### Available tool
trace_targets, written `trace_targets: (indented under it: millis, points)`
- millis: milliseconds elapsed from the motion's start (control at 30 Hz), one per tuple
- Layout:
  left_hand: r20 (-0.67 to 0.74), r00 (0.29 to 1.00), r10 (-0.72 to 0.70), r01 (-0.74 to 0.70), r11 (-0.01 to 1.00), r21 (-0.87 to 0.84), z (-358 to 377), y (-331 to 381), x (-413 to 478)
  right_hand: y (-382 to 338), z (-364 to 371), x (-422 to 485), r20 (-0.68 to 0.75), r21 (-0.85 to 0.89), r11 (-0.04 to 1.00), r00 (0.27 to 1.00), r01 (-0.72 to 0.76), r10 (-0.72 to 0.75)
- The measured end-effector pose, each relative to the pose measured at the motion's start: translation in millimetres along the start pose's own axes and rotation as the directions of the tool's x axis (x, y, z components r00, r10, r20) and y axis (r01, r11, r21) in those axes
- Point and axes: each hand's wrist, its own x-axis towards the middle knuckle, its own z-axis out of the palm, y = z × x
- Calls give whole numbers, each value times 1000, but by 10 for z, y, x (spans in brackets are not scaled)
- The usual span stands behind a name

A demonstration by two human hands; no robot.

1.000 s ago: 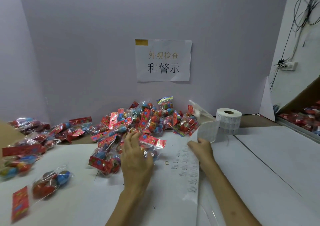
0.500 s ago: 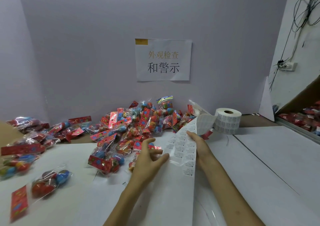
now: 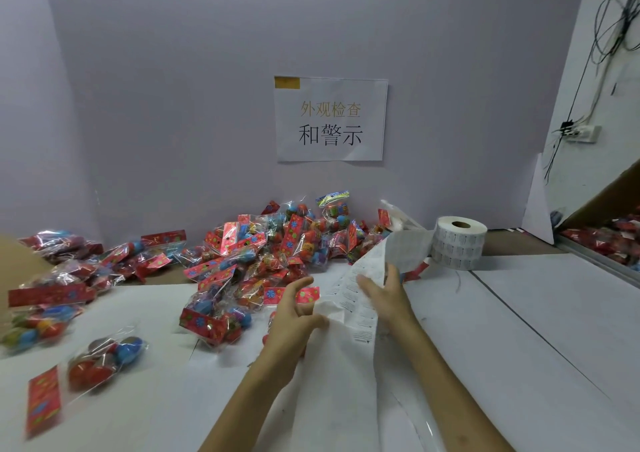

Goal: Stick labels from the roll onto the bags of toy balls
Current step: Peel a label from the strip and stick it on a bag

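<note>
Label strip (image 3: 360, 320) in right hand (image 3: 389, 299)

Heaped bags (image 3: 256, 250) left and centre, label roll (image 3: 459, 243) back right, free tabletop (image 3: 502, 347) nearer right.

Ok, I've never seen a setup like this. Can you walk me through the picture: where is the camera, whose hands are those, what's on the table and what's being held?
There is no machine here. A person works with bare hands, and the single camera sits on their head, looking forward and down, so the two arms coming in from the bottom are theirs. On the paper-covered table a pile of bags of toy balls lies against the wall, with more bags spread to the left. The label roll stands to the right, and a strip of labels runs from it to the hands. The right hand holds that strip up. The left hand, fingers curled, is at the strip's near edge; blur hides whether it pinches anything.
</note>
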Motion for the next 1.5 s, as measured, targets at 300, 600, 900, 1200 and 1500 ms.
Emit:
trace_targets:
  millis: [300,600,900,1200,1500]
  points:
    - [-73,997,-29,25,998,-53,-28,-6,24,-93,101,-237,-8,-609,526,659,594,-752]
    - [-67,996,-55,49,995,-82,-42,3,18,-72,51,-258,267,-306,725,786,617,-557]
    - [-46,998,-52,46,993,-109,-36,-2,10,-60,56,-287,389,-312,764,810,564,-439]
    - [-54,998,-41,38,998,-50,-40,-7,16,-10,78,-252,330,-305,786,834,537,-441]
    - [-16,999,-51,51,999,0,-26,18,-10,-19,58,-250,300,-280,821,857,498,-418]
